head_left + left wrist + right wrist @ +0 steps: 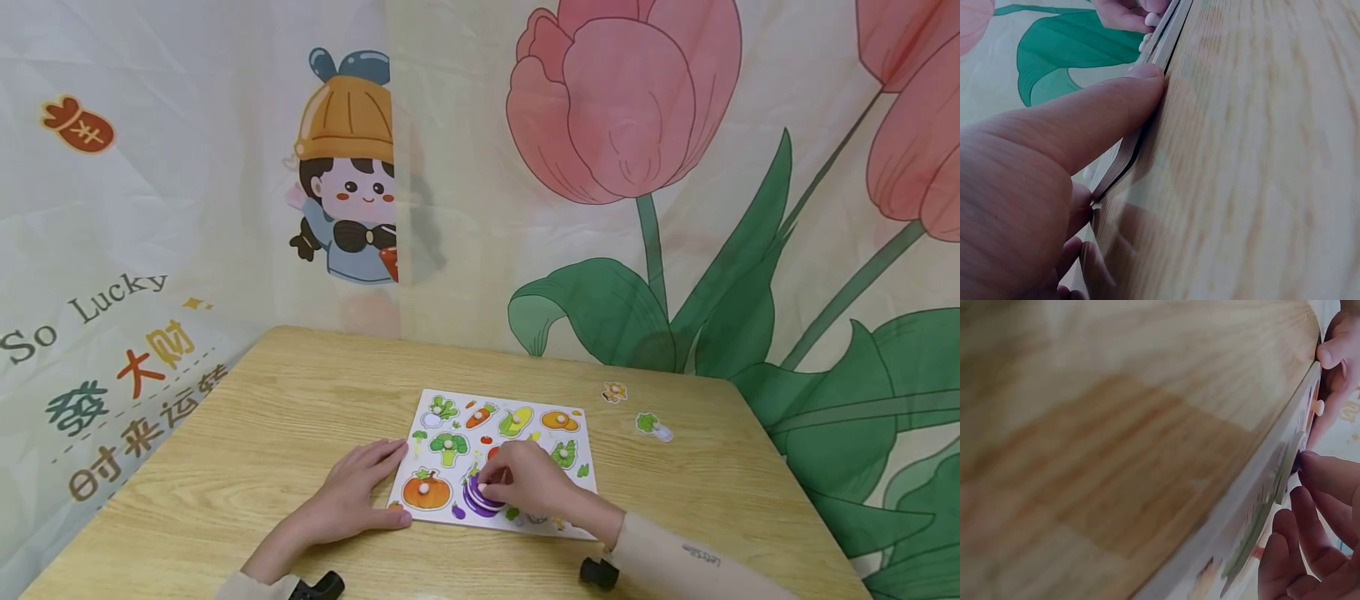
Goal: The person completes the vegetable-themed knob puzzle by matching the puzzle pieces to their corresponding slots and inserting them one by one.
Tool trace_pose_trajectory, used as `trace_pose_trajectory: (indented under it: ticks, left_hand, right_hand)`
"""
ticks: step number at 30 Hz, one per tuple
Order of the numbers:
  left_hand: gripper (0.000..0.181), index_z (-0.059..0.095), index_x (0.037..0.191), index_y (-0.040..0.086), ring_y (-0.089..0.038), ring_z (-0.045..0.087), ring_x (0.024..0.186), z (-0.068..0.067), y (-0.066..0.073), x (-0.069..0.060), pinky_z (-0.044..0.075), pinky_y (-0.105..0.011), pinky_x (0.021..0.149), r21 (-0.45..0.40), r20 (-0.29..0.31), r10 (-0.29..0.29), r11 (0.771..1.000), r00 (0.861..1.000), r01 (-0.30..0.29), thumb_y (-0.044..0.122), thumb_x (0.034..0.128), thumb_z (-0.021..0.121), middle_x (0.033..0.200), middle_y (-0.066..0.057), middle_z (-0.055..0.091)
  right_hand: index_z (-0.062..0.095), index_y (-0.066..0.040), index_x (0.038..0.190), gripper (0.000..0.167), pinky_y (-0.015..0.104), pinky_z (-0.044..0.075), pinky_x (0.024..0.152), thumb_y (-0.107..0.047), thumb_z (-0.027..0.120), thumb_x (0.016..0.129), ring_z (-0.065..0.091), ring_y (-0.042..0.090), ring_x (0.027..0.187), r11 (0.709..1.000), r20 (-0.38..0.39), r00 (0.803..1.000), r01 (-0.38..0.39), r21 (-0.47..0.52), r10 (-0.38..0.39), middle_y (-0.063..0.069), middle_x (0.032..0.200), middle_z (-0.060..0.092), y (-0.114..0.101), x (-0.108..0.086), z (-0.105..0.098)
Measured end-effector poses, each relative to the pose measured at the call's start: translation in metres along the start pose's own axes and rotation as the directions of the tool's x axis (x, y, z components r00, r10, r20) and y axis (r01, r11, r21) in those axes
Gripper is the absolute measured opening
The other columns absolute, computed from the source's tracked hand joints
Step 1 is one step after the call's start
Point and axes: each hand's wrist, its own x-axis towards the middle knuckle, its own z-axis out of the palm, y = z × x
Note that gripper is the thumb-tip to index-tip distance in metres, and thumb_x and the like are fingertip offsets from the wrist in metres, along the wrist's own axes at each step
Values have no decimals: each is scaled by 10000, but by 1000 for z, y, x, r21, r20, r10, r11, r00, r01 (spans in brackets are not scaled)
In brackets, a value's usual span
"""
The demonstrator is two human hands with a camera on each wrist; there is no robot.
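Observation:
A white vegetable peg puzzle board [495,400] lies on the wooden table. My right hand [528,477] pinches the small knob of a purple eggplant piece [480,500] between thumb and fingertips, over the lower middle of the board. In the right wrist view, this piece [1286,469] sits slightly raised and tilted against the board. My left hand [352,492] rests at the board's left edge, its thumb touching the front corner and its fingers reaching along the side. Beside that hand is the pumpkin piece [426,492], with the broccoli piece [449,447] behind it.
Two loose pieces lie on the table right of the board: a small orange-brown one [615,392] and a green and white leafy vegetable [654,427]. Carrot [481,416], corn [515,422] and other knobbed pieces sit along the board's back. A printed cloth [465,250] hangs behind the table.

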Motion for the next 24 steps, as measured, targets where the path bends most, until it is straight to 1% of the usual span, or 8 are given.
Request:
trace_pose_trajectory:
  ticks: [4,11,17,19,22,24]
  left_hand:
    - [1054,451,1609,34,-483,283,1549,0,0,0,172,-746,1194,-14,8,-14,1000,1000,14,625,826,838,1667,-169,414]
    - [1051,455,1606,31,-492,303,1538,-1,0,0,197,-762,1179,5,2,-2,1000,1000,2,622,826,839,1659,-171,424]
    - [1060,450,1609,32,-483,286,1550,1,-1,0,179,-749,1189,-10,9,-14,1000,1000,14,631,824,835,1668,-165,413]
    - [1059,449,1609,31,-482,284,1550,2,-1,0,178,-752,1186,-14,9,-14,1000,1000,14,633,826,833,1669,-164,412]
    - [1060,449,1608,29,-483,282,1551,2,-1,0,176,-755,1184,-18,9,-14,1000,1000,14,634,827,831,1669,-165,411]
    - [1060,449,1608,28,-484,282,1551,2,-1,0,176,-756,1184,-19,9,-15,1000,1000,16,634,827,832,1669,-166,410]
  right_hand:
    - [845,-213,927,52,181,495,635,-163,856,920,552,-24,689,1000,5,1000,4,8,-4,-203,814,666,-2,0,3]
    - [839,-219,911,65,184,482,637,-158,858,918,539,-22,690,1000,-6,1000,4,13,-4,-185,797,662,-6,-1,5]
    - [842,-217,923,43,182,475,642,-176,858,923,530,-19,697,1000,-8,1000,8,23,-8,-177,795,650,-7,-1,7]
    - [844,-226,929,59,183,468,638,-169,858,921,524,-18,696,1000,-11,1000,12,21,-11,-177,793,650,-7,-1,7]
    - [843,-206,919,22,182,463,636,-194,846,936,525,-12,703,1000,-15,1000,18,20,-17,-170,797,657,-8,-1,7]
    - [842,-191,915,39,181,463,636,-214,838,946,533,-6,713,1000,-14,1000,20,19,-20,-168,805,664,-9,-1,7]
